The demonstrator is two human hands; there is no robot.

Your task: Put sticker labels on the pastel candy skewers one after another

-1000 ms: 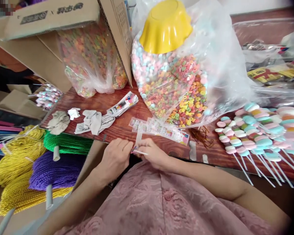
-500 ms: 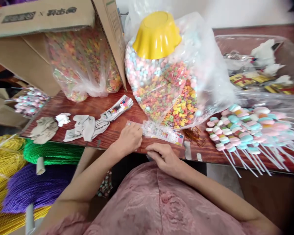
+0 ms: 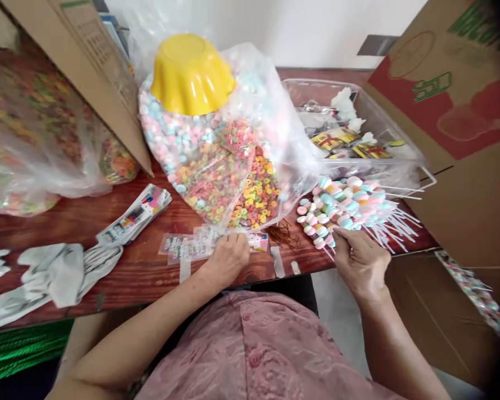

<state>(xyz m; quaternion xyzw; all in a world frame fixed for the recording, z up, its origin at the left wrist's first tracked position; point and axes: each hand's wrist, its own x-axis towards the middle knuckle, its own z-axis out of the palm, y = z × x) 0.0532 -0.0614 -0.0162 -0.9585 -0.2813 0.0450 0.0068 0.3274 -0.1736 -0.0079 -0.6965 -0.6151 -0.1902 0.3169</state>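
Observation:
My left hand (image 3: 229, 251) rests with curled fingers on a spread of small printed clear plastic bags (image 3: 183, 247) near the table's front edge. What its fingertips hold, if anything, is hidden. My right hand (image 3: 361, 260) is at the front of a pile of marshmallow candy skewers (image 3: 350, 203) on white sticks. Its thumb and index finger are bent with a gap between them, and the fingertips are against the nearest skewers. Brown twist ties (image 3: 284, 233) lie between the bags and the skewers.
A large clear sack (image 3: 216, 183) of marshmallows and ring candies stands behind the bags, a yellow bowl (image 3: 191, 75) upside down on it. A plastic bin (image 3: 358, 164) and a carton (image 3: 462, 183) are at right. Stacked labels (image 3: 134, 215) and grey gloves (image 3: 62, 272) lie left.
The view has swung to the right. My right hand has gone from in front of my body to the skewer pile. My left hand has moved onto the plastic bags, which are spread wider.

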